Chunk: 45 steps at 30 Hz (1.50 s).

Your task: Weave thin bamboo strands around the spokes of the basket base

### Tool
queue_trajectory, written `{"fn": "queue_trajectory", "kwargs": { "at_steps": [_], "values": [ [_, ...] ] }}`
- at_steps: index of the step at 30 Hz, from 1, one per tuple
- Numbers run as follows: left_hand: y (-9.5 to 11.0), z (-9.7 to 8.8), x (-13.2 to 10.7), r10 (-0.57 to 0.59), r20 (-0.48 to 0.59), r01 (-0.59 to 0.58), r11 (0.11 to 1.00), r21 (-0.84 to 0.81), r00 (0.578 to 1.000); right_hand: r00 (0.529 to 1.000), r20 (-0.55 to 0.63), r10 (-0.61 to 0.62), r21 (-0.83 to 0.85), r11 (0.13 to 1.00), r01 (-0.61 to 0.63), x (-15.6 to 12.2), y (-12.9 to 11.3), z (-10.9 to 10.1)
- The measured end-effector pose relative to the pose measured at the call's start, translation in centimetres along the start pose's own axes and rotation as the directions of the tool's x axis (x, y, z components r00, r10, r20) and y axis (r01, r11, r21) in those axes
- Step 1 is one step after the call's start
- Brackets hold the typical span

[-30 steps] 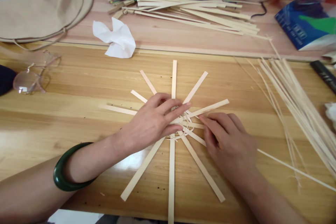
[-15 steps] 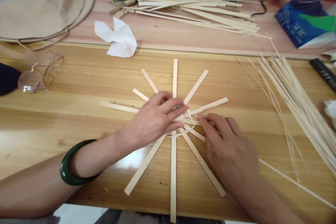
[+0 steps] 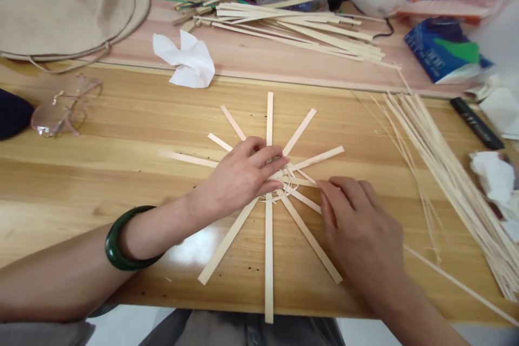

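Flat pale bamboo strips [image 3: 269, 259] lie crossed in a star on the wooden table, with thin strips woven in a ring around the middle. My left hand [image 3: 243, 173] rests over that centre, its fingers and thumb curled onto the weave and hiding part of it. To the right of the ring, my right hand [image 3: 360, 221] pinches a thin bamboo strip [image 3: 307, 175] between thumb and forefinger. A long tail of thin strip [image 3: 458, 285] comes out behind the right hand toward the lower right. A dark green bangle [image 3: 115, 240] circles my left wrist.
Thin strips [image 3: 450, 173] lie in a bundle at right, near a black marker [image 3: 476, 123]. A heap of bamboo strips [image 3: 292, 21], a crumpled tissue [image 3: 188, 62], a blue packet [image 3: 438, 54] and a beige hat [image 3: 68, 16] lie behind. Eyeglasses [image 3: 52, 116] are at left.
My right hand has drawn slightly right, away from the ring, with the thin strip stretched from it. My left hand stays on the centre. The view has shifted a little.
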<state>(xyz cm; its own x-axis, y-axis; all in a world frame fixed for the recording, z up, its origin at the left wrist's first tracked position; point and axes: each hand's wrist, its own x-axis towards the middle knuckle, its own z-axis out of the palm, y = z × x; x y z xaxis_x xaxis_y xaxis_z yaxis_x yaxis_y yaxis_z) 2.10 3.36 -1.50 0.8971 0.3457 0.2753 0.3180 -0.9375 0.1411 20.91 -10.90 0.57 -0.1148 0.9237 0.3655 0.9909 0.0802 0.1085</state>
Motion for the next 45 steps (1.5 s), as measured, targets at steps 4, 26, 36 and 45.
{"fn": "queue_trajectory", "kwargs": {
  "at_steps": [4,26,36,45],
  "values": [
    [0.0,-0.1,0.1,0.018,-0.002,-0.018,1.000,0.024,1.000,0.999,0.031,-0.040,0.034,0.999,0.039,0.0,-0.6,-0.6],
    [0.2,0.0,-0.1,0.007,0.011,-0.007,0.999,0.047,1.000,0.997,0.057,0.059,0.024,0.998,-0.061,-1.7,-2.1,-0.7],
    [0.1,0.1,-0.1,0.020,-0.009,-0.020,0.999,0.028,1.000,0.834,0.529,0.158,0.440,0.789,-0.428,1.3,1.8,-1.5],
    [0.0,0.4,-0.2,0.024,-0.036,-0.024,1.000,-0.004,0.999,0.513,0.859,-0.001,0.511,0.086,-0.855,2.9,5.1,-1.3]
  ]
}}
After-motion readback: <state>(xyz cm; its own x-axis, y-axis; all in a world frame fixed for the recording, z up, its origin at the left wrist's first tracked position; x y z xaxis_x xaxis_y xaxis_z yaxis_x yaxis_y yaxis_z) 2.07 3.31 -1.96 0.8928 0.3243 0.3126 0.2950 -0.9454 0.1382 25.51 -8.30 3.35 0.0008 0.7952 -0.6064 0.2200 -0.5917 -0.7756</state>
